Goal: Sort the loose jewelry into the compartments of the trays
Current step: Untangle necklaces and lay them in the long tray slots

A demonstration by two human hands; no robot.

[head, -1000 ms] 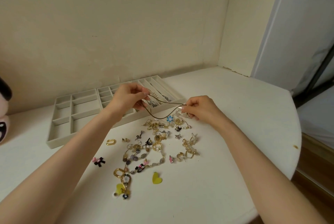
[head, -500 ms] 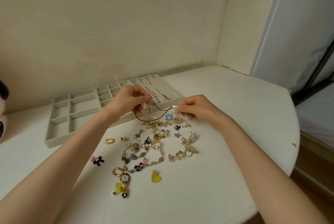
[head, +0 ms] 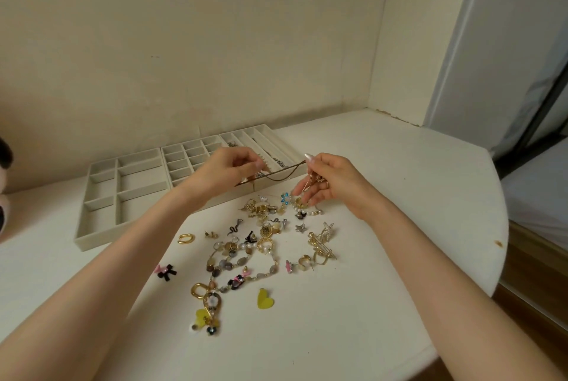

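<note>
Fingers (head: 250,164) of my left hand (head: 221,173) curl and pinch one end of a thin dark cord necklace (head: 270,177); my right hand (head: 333,184) pinches the other end between thumb and forefinger, lower fingers loosely spread, a small gold pendant (head: 316,178) showing against the palm; the cord sags between both hands, held above the near wall of the right tray (head: 278,144), whose long compartments hold chains (head: 278,163); the middle tray (head: 187,154) and left tray (head: 138,179) sit beside it; the loose jewelry (head: 264,242) lies heaped on the white table (head: 384,196) nearer me; a yellow heart (head: 265,299), a gold oval ring (head: 185,238) and a black-and-pink bow (head: 166,271) lie at its edges.
</note>
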